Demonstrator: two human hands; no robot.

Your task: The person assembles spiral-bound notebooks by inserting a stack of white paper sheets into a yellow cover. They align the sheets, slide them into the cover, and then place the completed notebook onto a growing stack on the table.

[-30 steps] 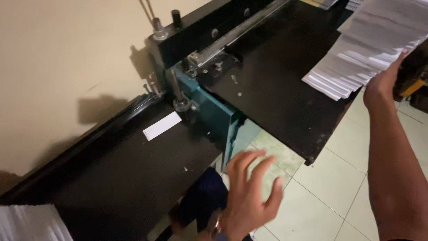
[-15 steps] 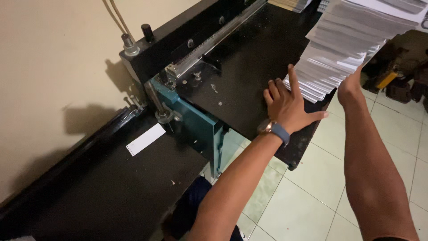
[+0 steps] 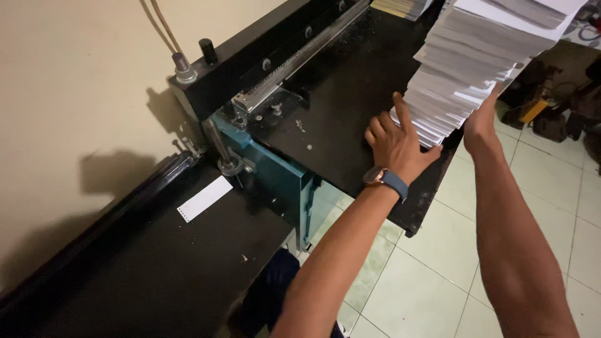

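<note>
At the upper right of the frame a thick stack of white paper (image 3: pixel 482 56) leans tilted over the black table (image 3: pixel 350 112) of a paper-cutting machine, its lower edge resting near the table's front right side. The left hand (image 3: pixel 395 144) is now spread flat against the lower left face of that stack, fingers up and splayed, thumb pointing right under the sheets; it presses more than it clasps. A second ago this hand hung low over the tiled floor (image 3: pixel 432 275), well apart from the paper, and half a second ago it had only just reached the stack's edge. The right hand (image 3: pixel 479 122) supports the stack from beneath on the right side, as it did before; its fingers are hidden behind the sheets, so how far its grip closes around them I cannot tell. With both hands on it, the stack looks steadied rather than carried by one hand alone. A blue-banded wristwatch (image 3: pixel 385 179) sits on the left wrist. Left of the hands, the machine's long clamp bar (image 3: pixel 300 53) runs diagonally to the top of the frame, with a teal frame (image 3: pixel 282 181) below it. Lower left, a small white paper slip (image 3: pixel 205 198) lies alone on a second black table surface (image 3: pixel 144 275).
</note>
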